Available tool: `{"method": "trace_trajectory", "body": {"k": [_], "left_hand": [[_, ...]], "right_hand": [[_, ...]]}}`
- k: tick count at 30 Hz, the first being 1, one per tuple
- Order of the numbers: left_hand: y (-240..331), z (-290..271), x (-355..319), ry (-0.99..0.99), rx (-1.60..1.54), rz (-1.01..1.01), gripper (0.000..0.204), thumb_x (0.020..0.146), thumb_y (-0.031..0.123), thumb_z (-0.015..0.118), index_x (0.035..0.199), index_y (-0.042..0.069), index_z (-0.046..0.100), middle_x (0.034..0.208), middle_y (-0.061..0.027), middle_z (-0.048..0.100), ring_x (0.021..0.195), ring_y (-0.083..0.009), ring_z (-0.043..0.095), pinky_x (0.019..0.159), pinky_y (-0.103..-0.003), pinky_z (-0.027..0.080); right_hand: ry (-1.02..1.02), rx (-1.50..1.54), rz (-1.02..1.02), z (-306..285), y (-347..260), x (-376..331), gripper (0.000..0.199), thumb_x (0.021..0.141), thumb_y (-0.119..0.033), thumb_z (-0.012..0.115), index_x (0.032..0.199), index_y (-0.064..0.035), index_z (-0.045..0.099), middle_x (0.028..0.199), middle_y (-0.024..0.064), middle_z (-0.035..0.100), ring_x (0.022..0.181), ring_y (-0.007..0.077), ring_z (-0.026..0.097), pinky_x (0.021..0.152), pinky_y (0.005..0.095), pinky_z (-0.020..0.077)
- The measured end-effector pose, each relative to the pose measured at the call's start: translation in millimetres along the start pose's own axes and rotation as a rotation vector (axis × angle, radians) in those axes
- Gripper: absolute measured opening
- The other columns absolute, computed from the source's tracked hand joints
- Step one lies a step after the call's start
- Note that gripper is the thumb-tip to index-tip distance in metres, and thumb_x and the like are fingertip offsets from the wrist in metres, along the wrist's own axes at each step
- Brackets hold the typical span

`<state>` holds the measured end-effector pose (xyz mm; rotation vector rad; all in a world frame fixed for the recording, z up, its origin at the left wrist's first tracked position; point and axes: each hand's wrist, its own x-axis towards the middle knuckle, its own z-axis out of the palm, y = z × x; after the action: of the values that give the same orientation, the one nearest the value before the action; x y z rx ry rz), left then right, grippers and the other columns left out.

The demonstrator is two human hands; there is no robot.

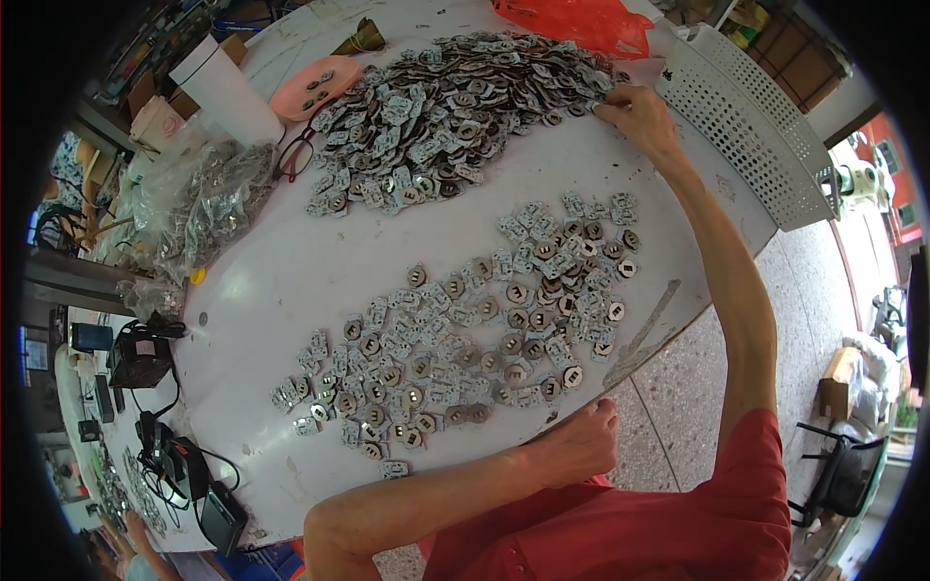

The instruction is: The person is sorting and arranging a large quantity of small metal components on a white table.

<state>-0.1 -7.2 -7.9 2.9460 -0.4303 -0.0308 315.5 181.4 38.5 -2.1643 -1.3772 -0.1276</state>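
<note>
A: Where are the small metal parts (516,291)?

B: On the white table (242,358), in two groups: a deep, tangled heap (436,107) at the far side, and a looser spread along the near edge, some overlapping.

A: And the hands?

B: The right hand (639,118) is at the heap's right end, fingertips drawn together; I can't tell whether they pinch a part. The left hand (583,441) is loosely curled just beside the table's near edge; whether it holds anything is hidden.

A: So how far along is it?

B: My guess is the sorting is well short of finished, since the heap looks larger than the spread. Which group counts as done, I can't say. A few pieces also lie in the pink dish (289,97), beside the heap.

A: Any labels or writing?

B: Nothing readable on the parts or the white basket (746,116). Farther out, the pale tub (155,124) carries a pinkish print, too small to make out.
</note>
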Motion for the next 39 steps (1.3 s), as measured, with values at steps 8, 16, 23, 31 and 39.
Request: {"method": "trace_trajectory", "body": {"k": [8, 16, 23, 31, 39], "left_hand": [[-3, 4, -2, 0.22, 0.133, 0.006, 0.019, 0.061, 0.02, 0.066, 0.073, 0.006, 0.07, 0.078, -0.0065, 0.062, 0.085, -0.023, 0.054, 0.072, -0.034, 0.044], [-2, 4, 0, 0.219, 0.115, 0.002, 0.019, 0.062, 0.02, 0.065, 0.073, 0.006, 0.07, 0.079, -0.0065, 0.063, 0.086, -0.0234, 0.054, 0.073, -0.034, 0.044], [-2, -4, 2, -0.056, -0.02, 0.02, 0.028, 0.075, 0.018, 0.057, 0.091, -0.003, 0.066, 0.095, -0.0145, 0.064, 0.104, -0.0282, 0.055, 0.092, -0.048, 0.042], [-3, -9, -1, -0.045, 0.005, 0.02, 0.027, 0.074, 0.018, 0.059, 0.09, -0.002, 0.066, 0.096, -0.0145, 0.064, 0.104, -0.0277, 0.055, 0.09, -0.046, 0.044], [-3, -3, 0, -0.007, 0.035, 0.026, 0.027, 0.073, 0.017, 0.059, 0.089, -0.003, 0.065, 0.095, -0.0145, 0.064, 0.102, -0.0277, 0.056, 0.088, -0.046, 0.046]], "right_hand": [[-0.086, 0.214, -0.042, -14, 5, -12, 0.021, 0.072, -0.017, 0.071, 0.086, -0.0027, 0.069, 0.082, 0.0108, 0.069, 0.077, 0.0214, 0.065, 0.071, 0.0325, 0.0497], [-0.054, 0.097, 0.034, -19, 20, 1, 0.027, 0.069, -0.019, 0.072, 0.09, -0.0026, 0.069, 0.085, 0.0112, 0.068, 0.078, 0.0194, 0.064, 0.074, 0.0324, 0.0495], [-0.084, 0.111, -0.046, 2, 14, 4, 0.029, 0.071, -0.024, 0.072, 0.095, -0.0089, 0.068, 0.094, 0.0083, 0.068, 0.084, 0.0251, 0.064, 0.076, 0.0338, 0.0487], [0.151, -0.164, -0.377, 2, 1, -18, 0.016, 0.082, -0.012, 0.061, 0.095, -0.0047, 0.067, 0.092, 0.0119, 0.066, 0.076, 0.0302, 0.063, 0.071, 0.0377, 0.0492], [0.059, 0.045, -0.333, -5, 12, -19, 0.016, 0.086, -0.009, 0.055, 0.099, -0.0047, 0.065, 0.098, 0.014, 0.065, 0.081, 0.0319, 0.063, 0.075, 0.0399, 0.0483]]}}
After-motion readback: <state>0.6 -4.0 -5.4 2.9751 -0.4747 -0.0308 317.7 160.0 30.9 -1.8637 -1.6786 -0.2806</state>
